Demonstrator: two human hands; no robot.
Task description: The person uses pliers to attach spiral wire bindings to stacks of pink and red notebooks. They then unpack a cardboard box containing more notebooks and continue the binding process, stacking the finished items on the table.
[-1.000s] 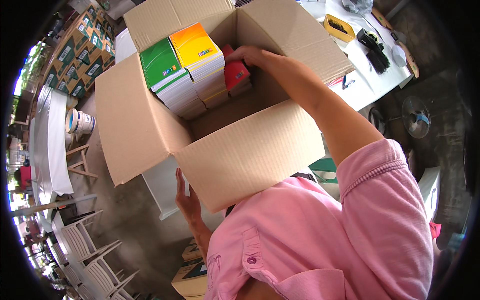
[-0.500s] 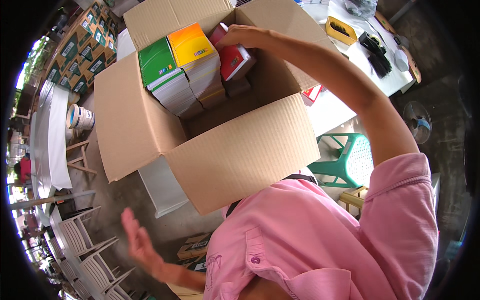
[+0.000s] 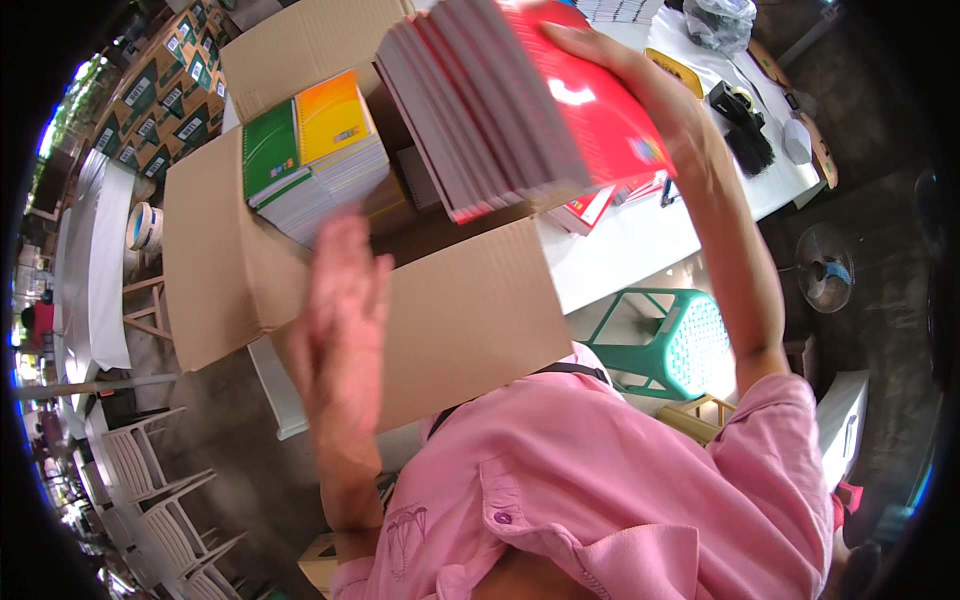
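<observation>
Right hand [image 3: 640, 75] closed around a stack of red notebooks [image 3: 530, 100], lifted at upper centre of frame above the open cardboard box [image 3: 450, 320] on the white counter [image 3: 640, 240]; left hand [image 3: 345, 330] blurred, open-palmed, empty, before the box's front wall.

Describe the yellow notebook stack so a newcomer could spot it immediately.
Find the big open cardboard box on the white table. Inside, along its far wall, two stacks of spiral notebooks stand side by side. The yellow stack has the yellow-orange cover and is the right one; its neighbour, the green stack, is green-covered.
</observation>
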